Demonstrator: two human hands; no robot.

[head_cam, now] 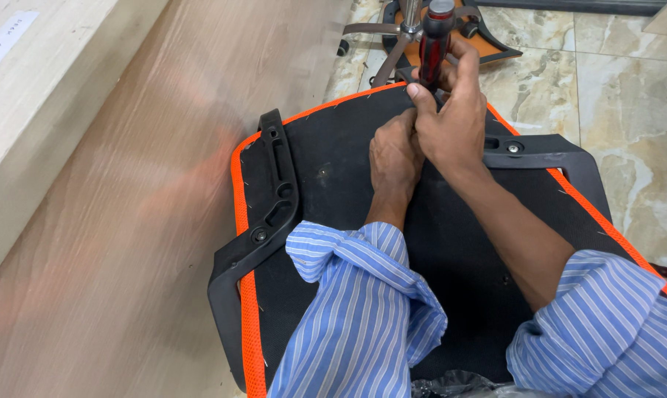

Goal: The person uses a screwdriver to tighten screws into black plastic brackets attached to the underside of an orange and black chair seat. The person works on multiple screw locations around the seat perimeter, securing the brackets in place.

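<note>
An upturned chair seat, black underneath with an orange mesh rim, lies in front of me. My right hand grips the red and black handle of a screwdriver held upright near the seat's far edge. My left hand rests curled on the seat's underside just below the right hand, close to the tool's hidden tip. A black armrest bracket is bolted along the seat's left side. Another bracket sits on the right. Both forearms wear rolled blue striped sleeves.
A wooden panel runs along the left, with a pale ledge beyond it. A metal chair base and an orange part lie on the tiled floor at the top. Crumpled plastic shows at the bottom edge.
</note>
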